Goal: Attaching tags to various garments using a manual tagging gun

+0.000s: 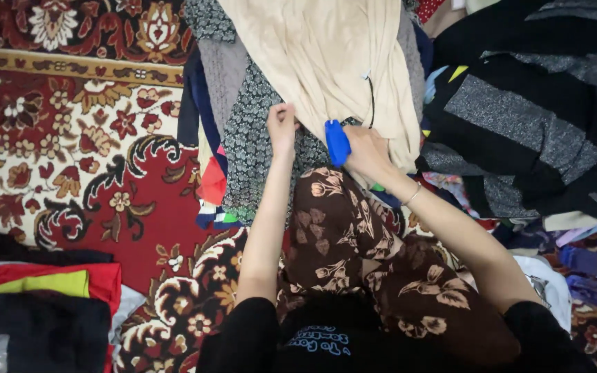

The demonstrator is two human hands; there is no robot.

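Observation:
A cream-coloured garment (333, 55) lies spread over a pile of clothes in front of me. My left hand (282, 124) pinches the garment's lower left edge. My right hand (365, 150) grips a small blue handheld tool (337, 142) and presses it against the garment's lower hem. A thin dark cord (372, 100) runs across the cream cloth above that hand. Under the garment lies a dark cloth with a fine white pattern (253, 152). My knee in brown flowered fabric (354, 242) rises just below both hands.
A red patterned carpet (77, 152) covers the floor at left. Folded red, yellow and black clothes (43, 290) are stacked at bottom left. A black and grey striped garment (533, 110) lies at right, with more mixed clothes (589, 276) below it.

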